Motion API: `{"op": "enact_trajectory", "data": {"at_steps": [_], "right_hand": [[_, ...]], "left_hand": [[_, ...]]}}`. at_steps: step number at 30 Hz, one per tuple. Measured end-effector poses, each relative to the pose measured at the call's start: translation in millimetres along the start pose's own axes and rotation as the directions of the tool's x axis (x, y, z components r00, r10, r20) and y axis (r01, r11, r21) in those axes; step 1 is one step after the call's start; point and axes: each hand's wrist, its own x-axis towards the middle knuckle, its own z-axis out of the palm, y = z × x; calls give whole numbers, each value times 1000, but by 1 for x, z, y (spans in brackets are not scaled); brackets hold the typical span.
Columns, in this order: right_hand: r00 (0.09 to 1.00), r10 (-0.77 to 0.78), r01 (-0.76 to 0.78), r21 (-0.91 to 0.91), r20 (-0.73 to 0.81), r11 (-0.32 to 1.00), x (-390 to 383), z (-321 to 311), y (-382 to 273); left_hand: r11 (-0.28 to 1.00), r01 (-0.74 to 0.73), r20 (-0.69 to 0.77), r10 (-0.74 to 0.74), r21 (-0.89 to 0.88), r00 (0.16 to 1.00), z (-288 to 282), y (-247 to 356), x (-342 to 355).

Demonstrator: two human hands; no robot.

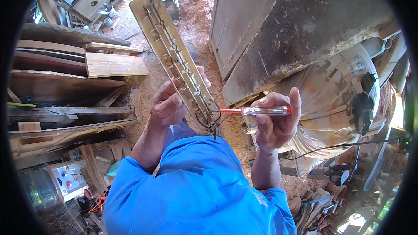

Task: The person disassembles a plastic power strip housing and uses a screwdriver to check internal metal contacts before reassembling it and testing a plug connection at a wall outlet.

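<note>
My left hand (169, 104) grips a long, narrow cream housing with its inside facing up; it looks like an opened power strip (176, 56). Metal strips, small posts and dark wires run along its inside. The strip slants from the far left down toward my body, and fingers show on both its edges. In my right hand (278, 124) is a screwdriver (265, 111) with a clear handle and a red-sleeved shaft. Thumb and fingers pinch the handle while the shaft points left. Its tip is at the wires near the strip's close end; whether it touches metal I cannot tell.
Wooden boards (117, 64) are stacked on the left. At the right stand large worn slabs (313, 26) and a bulging pale sack (335, 87) with a dark cable across it. Sawdust covers the floor (196, 0). A clear water jug (39, 187) is at the lower left.
</note>
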Motion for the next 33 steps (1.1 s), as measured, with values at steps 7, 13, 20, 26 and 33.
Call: {"op": "enact_trajectory", "data": {"at_steps": [7, 13, 20, 26, 33], "right_hand": [[1000, -12, 12, -5, 19, 1000, -1, -3, 0], [1000, -11, 11, -11, -5, 1000, 1, 0, -1], [999, -29, 32, -69, 36, 997, 8, 4, -5], [998, -34, 38, -73, 53, 997, 12, 7, -7], [996, -5, 20, -160, 93, 987, 20, 6, -10]], "left_hand": [[999, -12, 49, 14, -43, 999, 0, 0, -1], [999, 7, 3, -7, -39, 1000, 1, 0, 1], [999, 21, -27, -22, -46, 999, 1, -1, 0], [994, -22, 42, 27, -107, 999, -3, -4, -2], [997, 3, 13, -2, -72, 1000, -6, -4, -3]]}}
